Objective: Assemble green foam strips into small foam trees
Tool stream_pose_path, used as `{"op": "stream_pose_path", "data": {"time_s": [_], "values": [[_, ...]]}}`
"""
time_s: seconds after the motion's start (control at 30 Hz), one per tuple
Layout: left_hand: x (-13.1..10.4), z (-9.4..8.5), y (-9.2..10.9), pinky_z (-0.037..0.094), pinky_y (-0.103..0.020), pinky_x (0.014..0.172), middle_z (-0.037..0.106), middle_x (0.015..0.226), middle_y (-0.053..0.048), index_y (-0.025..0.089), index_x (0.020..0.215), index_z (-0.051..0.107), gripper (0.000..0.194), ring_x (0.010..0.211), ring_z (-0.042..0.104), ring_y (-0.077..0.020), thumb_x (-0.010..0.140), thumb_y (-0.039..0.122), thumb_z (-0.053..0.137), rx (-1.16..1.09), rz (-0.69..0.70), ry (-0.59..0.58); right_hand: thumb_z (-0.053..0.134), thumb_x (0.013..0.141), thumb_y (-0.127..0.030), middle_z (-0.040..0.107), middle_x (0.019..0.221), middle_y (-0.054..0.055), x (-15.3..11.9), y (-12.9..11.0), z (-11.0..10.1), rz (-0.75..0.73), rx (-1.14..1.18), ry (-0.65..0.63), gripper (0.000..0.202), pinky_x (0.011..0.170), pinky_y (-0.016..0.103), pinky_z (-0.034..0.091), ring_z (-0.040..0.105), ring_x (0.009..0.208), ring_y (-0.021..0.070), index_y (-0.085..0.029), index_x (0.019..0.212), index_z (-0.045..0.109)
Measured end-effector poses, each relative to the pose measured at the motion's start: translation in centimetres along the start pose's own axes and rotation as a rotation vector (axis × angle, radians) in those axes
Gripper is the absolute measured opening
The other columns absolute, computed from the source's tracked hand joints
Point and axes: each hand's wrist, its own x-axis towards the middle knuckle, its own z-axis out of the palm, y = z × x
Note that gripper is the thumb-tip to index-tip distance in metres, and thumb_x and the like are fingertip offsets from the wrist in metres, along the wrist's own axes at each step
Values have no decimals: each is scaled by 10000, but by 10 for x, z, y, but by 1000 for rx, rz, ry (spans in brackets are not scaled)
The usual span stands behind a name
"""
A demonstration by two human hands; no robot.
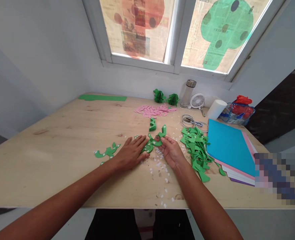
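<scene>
My left hand (132, 151) lies flat on the table, its fingers stretched over part of a green paper cutout (149, 146). Between the thumb and fingers of my right hand (171, 151) is the edge of a curved green cutout (164, 130) with small white squares on it; this one is tilted up off the table. Where the two cutouts meet or overlap I cannot tell. Left of my left hand rests another green cutout (108, 151) with white squares. A small stack of green cutouts (153, 124) sits just beyond my hands.
Little white paper bits (160, 163) are scattered between my arms. Green scraps (197, 150) heap at the right, beside blue sheets (229, 146) and rolls of tape (188, 121). Pink cutouts (155, 110), a bottle (188, 93), a fan (197, 100) and a white roll (217, 109) stand farther back.
</scene>
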Motion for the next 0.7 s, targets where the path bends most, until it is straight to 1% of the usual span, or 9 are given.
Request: {"op": "stream_pose_path", "data": {"time_s": [0.17,0.3,0.6,0.7], "values": [[3,-2,-9,156,-467,1105,272,1522,-104,177,1448,287,666,1413,191,-256,906,561,248,81,-53,-12,812,592,-224,735,799,29,0,0,-1,22,15,17,206,756,252,499,676,788,148,-153,732,678],[3,-3,-18,141,-473,1107,258,1528,-87,192,1463,245,664,1413,192,-251,913,562,214,90,-41,-17,817,585,-216,741,776,23,0,0,-1,37,31,29,205,738,237,505,683,765,138,-152,723,680],[4,-5,-26,112,-495,1105,285,1517,-94,193,1469,223,662,1403,220,-263,916,557,217,84,-28,-4,789,648,-227,752,871,59,-3,-4,1,29,44,-25,181,852,277,507,693,863,155,-149,769,679],[4,-4,-27,116,-492,1103,288,1516,-94,204,1470,218,652,1402,223,-262,918,551,222,82,-17,12,781,659,-226,752,882,59,-4,-5,2,29,47,-39,170,857,281,512,696,873,161,-152,771,678]]}}
